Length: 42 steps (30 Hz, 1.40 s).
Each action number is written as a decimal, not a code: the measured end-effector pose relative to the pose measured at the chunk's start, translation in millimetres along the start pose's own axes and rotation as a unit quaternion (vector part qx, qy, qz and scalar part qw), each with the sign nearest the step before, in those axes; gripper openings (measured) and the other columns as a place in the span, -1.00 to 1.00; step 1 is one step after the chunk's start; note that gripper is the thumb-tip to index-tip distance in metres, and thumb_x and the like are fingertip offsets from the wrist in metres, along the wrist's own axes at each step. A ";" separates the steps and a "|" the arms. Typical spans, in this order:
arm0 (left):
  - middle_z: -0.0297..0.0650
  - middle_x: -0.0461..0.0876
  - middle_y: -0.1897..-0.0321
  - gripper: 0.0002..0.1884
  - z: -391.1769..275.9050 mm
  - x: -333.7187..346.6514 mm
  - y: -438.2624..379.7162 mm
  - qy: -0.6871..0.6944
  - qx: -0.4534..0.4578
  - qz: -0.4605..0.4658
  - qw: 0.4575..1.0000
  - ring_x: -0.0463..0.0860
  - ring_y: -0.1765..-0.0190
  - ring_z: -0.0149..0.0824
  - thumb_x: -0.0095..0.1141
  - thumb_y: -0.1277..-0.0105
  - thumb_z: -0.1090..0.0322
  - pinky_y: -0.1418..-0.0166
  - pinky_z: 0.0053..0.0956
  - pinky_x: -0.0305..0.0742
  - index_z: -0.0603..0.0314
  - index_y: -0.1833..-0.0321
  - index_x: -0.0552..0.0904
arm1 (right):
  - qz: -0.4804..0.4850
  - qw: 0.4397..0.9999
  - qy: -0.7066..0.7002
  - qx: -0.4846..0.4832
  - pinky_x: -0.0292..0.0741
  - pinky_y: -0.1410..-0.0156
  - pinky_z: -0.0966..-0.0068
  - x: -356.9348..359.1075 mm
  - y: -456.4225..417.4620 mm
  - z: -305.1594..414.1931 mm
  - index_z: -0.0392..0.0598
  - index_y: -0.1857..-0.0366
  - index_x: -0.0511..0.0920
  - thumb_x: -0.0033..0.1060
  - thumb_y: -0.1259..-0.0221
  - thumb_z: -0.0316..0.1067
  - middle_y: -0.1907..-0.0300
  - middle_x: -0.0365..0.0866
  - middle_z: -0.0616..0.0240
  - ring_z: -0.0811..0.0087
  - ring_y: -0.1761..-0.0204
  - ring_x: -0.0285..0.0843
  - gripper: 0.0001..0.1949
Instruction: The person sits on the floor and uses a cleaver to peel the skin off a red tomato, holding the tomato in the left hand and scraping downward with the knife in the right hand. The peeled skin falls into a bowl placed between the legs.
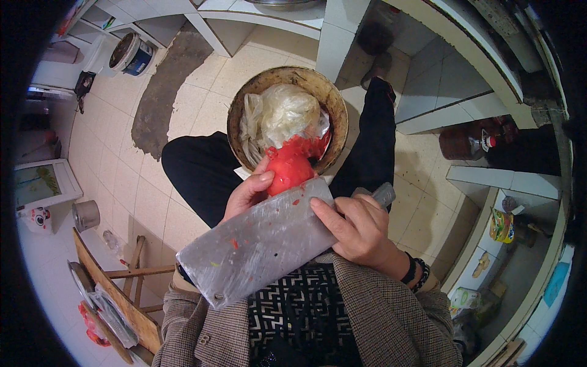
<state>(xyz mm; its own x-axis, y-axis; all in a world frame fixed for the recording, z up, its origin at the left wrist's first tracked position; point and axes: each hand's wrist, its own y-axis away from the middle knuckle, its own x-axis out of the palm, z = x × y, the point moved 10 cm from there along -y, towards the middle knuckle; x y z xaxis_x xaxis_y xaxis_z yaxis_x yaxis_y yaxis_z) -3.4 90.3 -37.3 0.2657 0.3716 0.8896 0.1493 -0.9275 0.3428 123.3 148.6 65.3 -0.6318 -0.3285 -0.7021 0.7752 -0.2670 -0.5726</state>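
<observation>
My left hand grips a round, wet-looking red fruit or vegetable, with ragged red pieces, perhaps peel, at its far side. My right hand holds a broad metal cleaver by its handle, the index finger stretched along the blade. The blade slants toward the lower left, its upper edge close against the red piece; whether it touches cannot be told. Small red bits stick to the blade. Beneath the red piece, between my knees, stands a stained round bin with crumpled plastic bags in it.
A wooden folding table leans at the lower left, near a metal pot. A bucket stands at the upper left. Tiled shelves line the right side, with a large bottle of dark liquid.
</observation>
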 end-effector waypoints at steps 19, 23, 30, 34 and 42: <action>0.08 0.60 -0.36 -0.29 -0.3 -15.2 -2.4 -0.065 0.001 -0.045 0.997 0.70 -0.28 -0.03 0.04 -0.45 0.14 -0.45 -0.07 0.58 0.20 -0.64 0.28 | 0.023 1.000 -0.015 0.014 0.54 0.24 0.38 1.8 -0.9 -2.8 -0.08 -0.21 0.72 0.31 0.02 -0.43 0.32 0.53 0.32 0.37 0.39 0.54 -0.45; 0.07 0.61 -0.35 -0.28 -0.7 -14.8 -0.8 -0.055 0.000 -0.035 0.998 0.71 -0.28 -0.03 0.05 -0.45 0.15 -0.42 -0.06 0.61 0.19 -0.64 0.26 | 0.024 0.999 -0.017 0.019 0.55 0.23 0.36 2.3 -0.7 -4.4 -0.09 -0.22 0.71 0.29 0.00 -0.43 0.33 0.52 0.32 0.34 0.39 0.54 -0.45; 0.04 0.56 -0.41 -0.26 -1.0 -18.2 -2.7 -0.087 -0.019 -0.062 0.994 0.69 -0.31 -0.02 0.07 -0.43 0.15 -0.45 -0.03 0.58 0.13 -0.66 0.23 | 0.023 0.999 -0.001 0.036 0.56 0.21 0.35 -0.7 -1.3 -8.4 -0.10 -0.25 0.69 0.36 0.08 -0.47 0.29 0.55 0.30 0.31 0.35 0.56 -0.38; 0.01 0.50 -0.47 -0.24 -3.5 -31.2 -2.5 -0.113 -0.021 -0.065 0.991 0.63 -0.38 -0.03 0.10 -0.42 0.14 -0.48 -0.03 0.54 0.09 -0.67 0.22 | 0.026 0.999 -0.006 0.043 0.58 0.20 0.32 -0.3 -1.8 -10.5 -0.10 -0.25 0.69 0.37 0.11 -0.51 0.28 0.56 0.29 0.29 0.32 0.59 -0.36; 0.00 0.40 -0.55 -0.22 -1.1 -37.8 -10.3 0.016 -0.060 0.078 0.995 0.55 -0.49 -0.07 0.08 -0.51 0.38 -0.53 -0.13 0.52 -0.01 -0.74 0.08 | 0.026 0.998 -0.013 0.064 0.59 0.15 0.29 1.0 2.5 -16.2 -0.10 -0.25 0.69 0.39 0.18 -0.53 0.26 0.56 0.29 0.28 0.28 0.62 -0.33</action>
<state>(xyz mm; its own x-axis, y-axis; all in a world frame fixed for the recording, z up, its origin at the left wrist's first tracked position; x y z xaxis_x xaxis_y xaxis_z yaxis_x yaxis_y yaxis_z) -15.9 85.7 -74.2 0.2464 0.2221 0.9434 -0.0078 -0.9729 0.2310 124.7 162.3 56.4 -0.5914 -0.3675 -0.7178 0.8019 -0.3619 -0.4754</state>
